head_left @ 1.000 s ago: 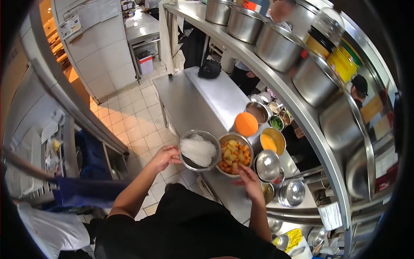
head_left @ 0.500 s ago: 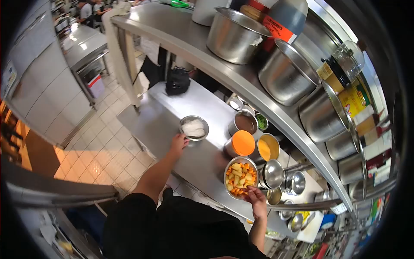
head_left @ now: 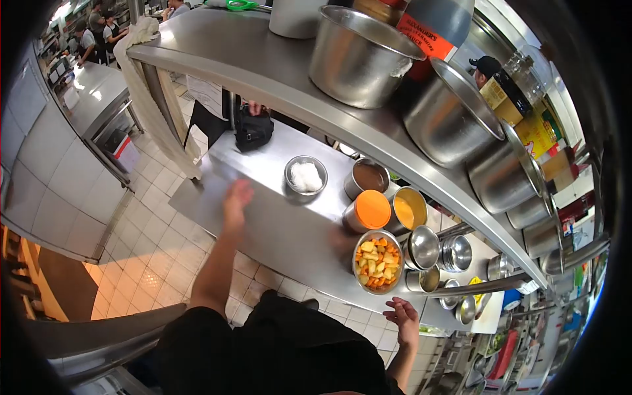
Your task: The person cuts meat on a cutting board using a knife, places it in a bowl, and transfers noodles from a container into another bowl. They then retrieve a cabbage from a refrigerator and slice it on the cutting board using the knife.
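On the steel counter (head_left: 276,240) stands a metal bowl (head_left: 306,176) with white noodle-like strands in it. My left hand (head_left: 237,197) is over the counter to the left of that bowl, empty, its fingers blurred by motion. A second metal bowl (head_left: 377,262), full of orange and pale yellow chunks, sits near the counter's front edge. Just below it, apart from its rim, my right hand (head_left: 401,313) is held with its fingers apart and nothing in them. Behind the chunks are a container with an orange top (head_left: 371,209) and a pot of yellow-orange liquid (head_left: 409,209).
A steel shelf (head_left: 263,79) bearing large pots (head_left: 362,59) crosses above the counter. A black bag (head_left: 254,128) lies at the counter's far end, with another person's hand (head_left: 255,107) beside it. Stacked bowls (head_left: 456,253) stand at the right. Other people are at the far left.
The noodle bowl now rests farther back on the counter, and my left hand has let go and moved left. My right hand has come away from the bowl of chunks. The view has shifted.
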`<state>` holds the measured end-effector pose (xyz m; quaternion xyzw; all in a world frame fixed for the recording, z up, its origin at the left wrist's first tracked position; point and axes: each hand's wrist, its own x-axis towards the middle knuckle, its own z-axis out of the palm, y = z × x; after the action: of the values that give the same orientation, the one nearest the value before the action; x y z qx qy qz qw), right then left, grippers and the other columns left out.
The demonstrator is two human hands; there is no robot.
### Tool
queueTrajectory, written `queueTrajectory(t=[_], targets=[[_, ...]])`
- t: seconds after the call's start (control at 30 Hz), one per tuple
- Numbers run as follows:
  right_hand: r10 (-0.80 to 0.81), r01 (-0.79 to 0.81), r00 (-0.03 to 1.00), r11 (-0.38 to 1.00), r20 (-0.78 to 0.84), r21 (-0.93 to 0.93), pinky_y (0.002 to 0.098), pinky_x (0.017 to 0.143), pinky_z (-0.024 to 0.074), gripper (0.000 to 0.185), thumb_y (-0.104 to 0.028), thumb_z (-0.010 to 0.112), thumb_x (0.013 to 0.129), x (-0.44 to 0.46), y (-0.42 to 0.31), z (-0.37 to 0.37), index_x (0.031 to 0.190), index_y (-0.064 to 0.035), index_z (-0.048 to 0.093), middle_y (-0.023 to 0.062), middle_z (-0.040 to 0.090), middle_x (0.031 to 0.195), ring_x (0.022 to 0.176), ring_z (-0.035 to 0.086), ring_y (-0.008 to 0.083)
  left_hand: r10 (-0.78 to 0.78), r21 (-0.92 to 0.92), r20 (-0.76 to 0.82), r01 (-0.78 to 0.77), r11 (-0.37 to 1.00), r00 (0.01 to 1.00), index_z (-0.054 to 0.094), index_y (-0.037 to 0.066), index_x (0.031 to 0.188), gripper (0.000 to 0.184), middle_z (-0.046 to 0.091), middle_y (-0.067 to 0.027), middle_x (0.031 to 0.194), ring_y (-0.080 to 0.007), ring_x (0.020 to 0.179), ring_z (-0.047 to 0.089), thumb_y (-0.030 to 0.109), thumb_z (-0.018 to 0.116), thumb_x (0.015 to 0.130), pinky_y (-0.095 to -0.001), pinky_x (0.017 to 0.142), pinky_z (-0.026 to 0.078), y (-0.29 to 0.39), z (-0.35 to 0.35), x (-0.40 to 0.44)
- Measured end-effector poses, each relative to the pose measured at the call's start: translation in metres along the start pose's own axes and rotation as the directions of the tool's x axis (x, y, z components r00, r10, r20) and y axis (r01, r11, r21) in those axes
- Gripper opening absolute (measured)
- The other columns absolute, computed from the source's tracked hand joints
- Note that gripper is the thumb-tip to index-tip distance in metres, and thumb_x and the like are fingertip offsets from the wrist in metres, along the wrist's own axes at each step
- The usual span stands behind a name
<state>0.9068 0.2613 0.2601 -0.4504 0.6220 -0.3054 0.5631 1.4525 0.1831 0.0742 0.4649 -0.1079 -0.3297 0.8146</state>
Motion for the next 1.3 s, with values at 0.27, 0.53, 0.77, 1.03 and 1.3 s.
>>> queueTrajectory(t=[0.27,0.53,0.77,1.03,1.3], targets=[[-0.017,0.021,0.988,1.000,0.155,-0.022,0.0288,0.078,0.0506,0.033,-0.022,0.057,0.097,0.003,-0.008,0.016,0.122,0.0003,0.056,0.0121,0.067,0.107,0.087,0.066,0.0182,0.600,0.028,0.254,-0.626,0.780,0.759,0.054,0.003,0.128,0.040,0.062,-0.0083,0.116,-0.0190,0.101,0.060,0.031,0.048,0.101,-0.0306,0.092,0.046,0.292,0.104,0.023],[0.011,-0.015,0.995,0.999,0.099,0.033,0.0288,0.082,0.0504,0.036,-0.022,0.060,0.096,-0.035,0.028,-0.014,0.123,0.0015,0.057,0.0095,0.066,0.110,0.091,0.064,0.0157,0.155,0.149,0.516,-0.266,0.952,0.842,0.054,0.000,0.127,0.038,0.060,-0.0054,0.120,-0.0136,0.107,0.056,0.000,0.053,0.089,-0.0308,0.095,0.043,0.147,0.107,-0.064],[0.043,-0.054,0.997,0.978,0.057,0.201,0.0292,0.083,0.0515,0.036,-0.022,0.059,0.097,-0.057,0.127,-0.096,0.125,0.0005,0.056,0.0076,0.065,0.109,0.090,0.062,0.0152,-0.474,0.465,0.783,0.127,0.876,0.401,0.059,-0.001,0.117,0.028,0.067,-0.0067,0.109,-0.0132,0.099,0.062,-0.002,0.060,0.088,-0.0288,0.091,0.047,-0.032,0.166,-0.272],[0.296,-0.468,0.838,0.822,-0.459,-0.325,0.0421,0.070,0.0522,0.038,-0.037,0.064,0.081,-0.142,0.483,-0.234,0.092,-0.0012,0.069,0.0213,0.069,0.086,0.075,0.068,0.0300,-0.115,0.158,0.952,-0.134,0.978,0.284,0.058,-0.003,0.113,0.021,0.066,-0.0061,0.107,-0.0102,0.097,0.059,0.009,0.057,0.096,-0.0258,0.087,0.045,-0.043,0.367,-0.435],[0.083,-0.139,0.990,0.387,-0.116,-0.912,0.0438,0.064,0.0482,0.031,-0.029,0.075,0.063,-0.473,0.800,-0.225,0.070,-0.0061,0.056,0.0119,0.057,0.072,0.074,0.058,0.0333,0.164,-0.070,0.915,-0.257,0.964,0.368,0.062,-0.003,0.100,0.014,0.069,-0.0054,0.095,-0.0053,0.083,0.060,0.010,0.060,0.095,-0.0213,0.074,0.046,-0.055,0.498,-0.510]])
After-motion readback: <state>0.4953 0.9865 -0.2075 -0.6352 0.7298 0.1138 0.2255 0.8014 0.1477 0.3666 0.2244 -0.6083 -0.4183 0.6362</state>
